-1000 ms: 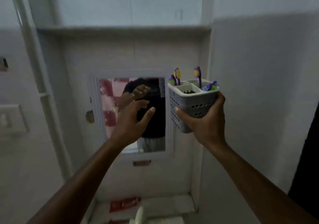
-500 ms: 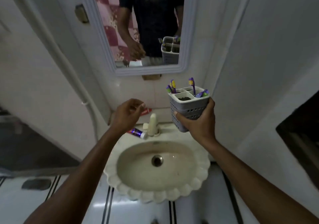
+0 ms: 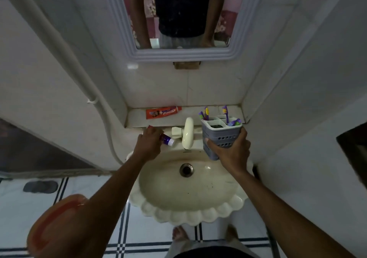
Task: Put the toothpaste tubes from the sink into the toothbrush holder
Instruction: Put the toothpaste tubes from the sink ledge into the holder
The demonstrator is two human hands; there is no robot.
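Left hand (image 3: 148, 143) closing on purple tube (image 3: 167, 139), cap pointing right toward holder (image 3: 221, 136) gripped by right hand (image 3: 231, 152).

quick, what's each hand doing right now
Left hand: closed on the purple white-capped toothpaste tube.
Right hand: holding the grey perforated plastic toothbrush holder.

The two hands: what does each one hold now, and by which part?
The right hand holds the grey toothbrush holder around its lower body. The left hand closes on the purple toothpaste tube at its back end; the white cap end sticks out.
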